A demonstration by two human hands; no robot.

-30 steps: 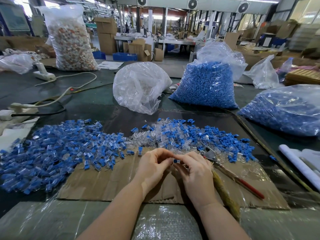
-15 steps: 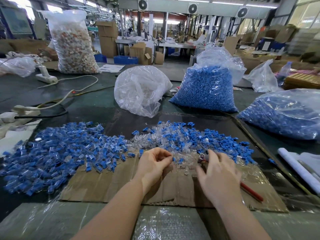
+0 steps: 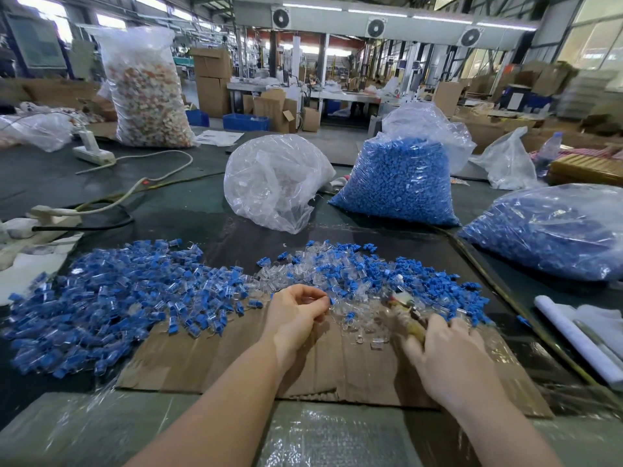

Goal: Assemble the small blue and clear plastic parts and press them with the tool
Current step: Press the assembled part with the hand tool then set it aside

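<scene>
No writing can be read on any bag or box. In the lower centre of the frame the left hand (image 3: 296,315) has its fingers curled, and its fingertips pinch a small blue part (image 3: 331,301) at the edge of the loose pile of blue and clear parts (image 3: 364,278). In the lower right the right hand (image 3: 448,358) closes around the yellowish handle of the pliers-like tool (image 3: 406,313), which is blurred; its metal head points up toward the loose pile. Both hands are over a corrugated cardboard sheet (image 3: 209,362). At middle left lies a wide heap of assembled blue-and-clear pieces (image 3: 101,305). At upper centre stand a crinkled clear bag (image 3: 273,183) and a bag of blue parts (image 3: 397,183).
</scene>
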